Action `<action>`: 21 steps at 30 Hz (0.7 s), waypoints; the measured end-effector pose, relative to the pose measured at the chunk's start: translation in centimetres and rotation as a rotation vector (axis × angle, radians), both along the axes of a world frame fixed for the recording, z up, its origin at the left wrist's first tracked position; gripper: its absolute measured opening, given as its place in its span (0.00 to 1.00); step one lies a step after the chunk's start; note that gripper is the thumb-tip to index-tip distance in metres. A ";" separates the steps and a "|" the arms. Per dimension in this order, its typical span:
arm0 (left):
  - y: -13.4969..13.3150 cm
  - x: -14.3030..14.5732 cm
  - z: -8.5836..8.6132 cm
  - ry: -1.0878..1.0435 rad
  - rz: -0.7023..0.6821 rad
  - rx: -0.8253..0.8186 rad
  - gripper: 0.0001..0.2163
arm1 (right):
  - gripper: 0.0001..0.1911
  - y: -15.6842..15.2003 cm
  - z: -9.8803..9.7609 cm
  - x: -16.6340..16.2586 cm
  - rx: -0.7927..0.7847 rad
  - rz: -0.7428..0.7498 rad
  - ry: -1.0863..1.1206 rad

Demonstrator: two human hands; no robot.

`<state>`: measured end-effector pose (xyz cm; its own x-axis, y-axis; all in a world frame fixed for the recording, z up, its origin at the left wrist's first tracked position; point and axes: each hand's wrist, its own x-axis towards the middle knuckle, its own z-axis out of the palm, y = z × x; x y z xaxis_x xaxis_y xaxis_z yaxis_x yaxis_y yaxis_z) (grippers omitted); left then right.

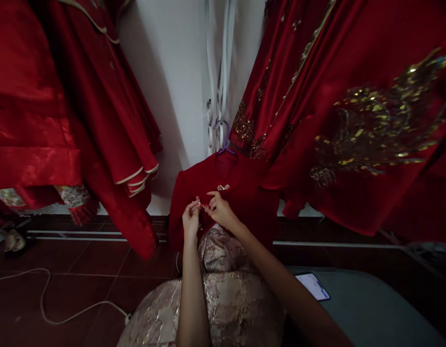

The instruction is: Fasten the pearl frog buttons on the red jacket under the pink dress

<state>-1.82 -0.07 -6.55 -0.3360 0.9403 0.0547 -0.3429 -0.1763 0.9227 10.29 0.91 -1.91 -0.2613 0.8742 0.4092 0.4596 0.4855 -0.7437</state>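
A red jacket (187,185) hangs on a purple hanger (223,140) in front of me. A small beaded fastening (223,187) with pearly, sparkling pieces sits on its upper chest. Just below, my left hand (190,219) pinches one end of a second beaded ornament (204,207), its thumb and fingers closed. My right hand (223,213) grips the ornament's other side between thumb and fingers. The two hands are close together against the jacket's front. How the ornament joins the cloth is partly hidden by my fingers.
Red garments (111,120) hang at left, and red gowns with gold sequins (382,125) at right. Shiny patterned fabric (237,299) covers my lap. A phone (314,286) lies on a grey surface (367,308). A white cable (45,294) crosses the tiled floor.
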 end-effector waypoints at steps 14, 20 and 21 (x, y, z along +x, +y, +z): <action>-0.7 0.4 0.8 -0.046 -0.067 0.022 0.13 | 0.26 0.3 -1.2 -1.0 0.070 -0.109 -0.151; -0.7 0.6 1.0 -0.027 -0.062 0.004 0.12 | 0.22 0.5 -2.0 -0.9 0.083 -0.151 -0.069; -0.6 0.6 1.0 -0.015 -0.056 -0.001 0.11 | 0.22 0.5 -2.0 -0.9 0.085 -0.149 -0.051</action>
<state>-1.21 -0.71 -5.54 -0.2839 0.9576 0.0489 -0.3661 -0.1554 0.9175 9.40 1.45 -3.94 -0.1537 0.8679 0.4723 0.5677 0.4688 -0.6768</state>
